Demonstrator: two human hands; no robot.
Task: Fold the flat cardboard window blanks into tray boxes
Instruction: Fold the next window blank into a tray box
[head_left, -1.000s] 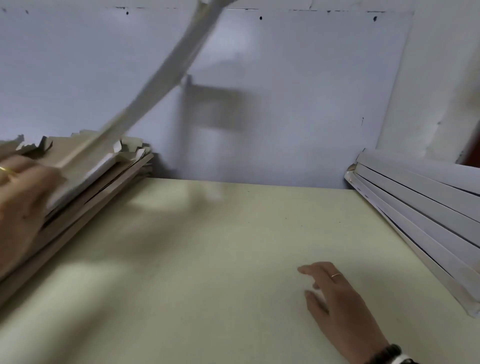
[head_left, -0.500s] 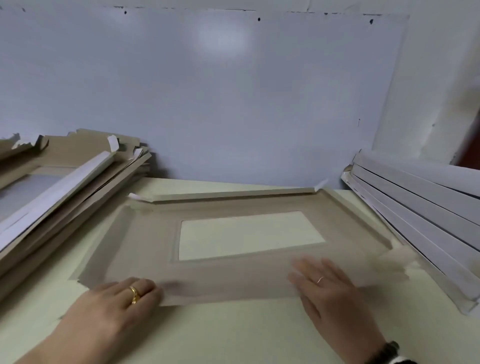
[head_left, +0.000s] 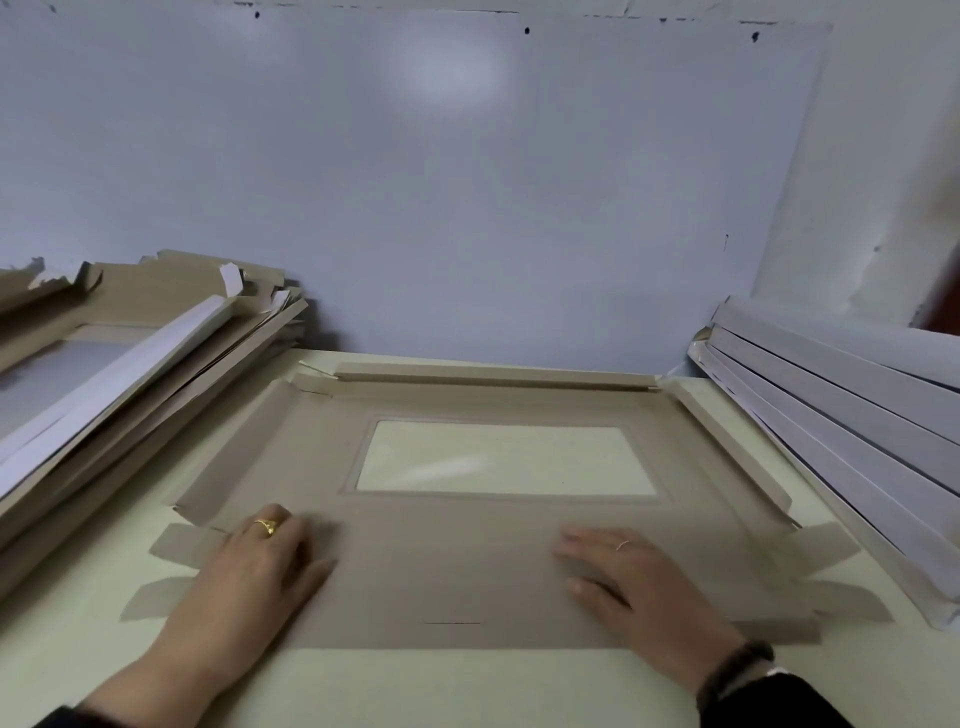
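Left hand (head_left: 249, 566), right hand (head_left: 628, 577) flat, pressing | blank (head_left: 447, 577) brown, flat, clear window

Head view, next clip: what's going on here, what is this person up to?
A person is starting to fold a cardboard window blank that lies flat on the pale table. The left hand and right hand both press flat on its near panel, fingers fairly straight. The far flap stands slightly raised; the rest is not yet folded. A stack of unfolded blanks sits to the left, and a stack of white-sided pieces leans on the right.
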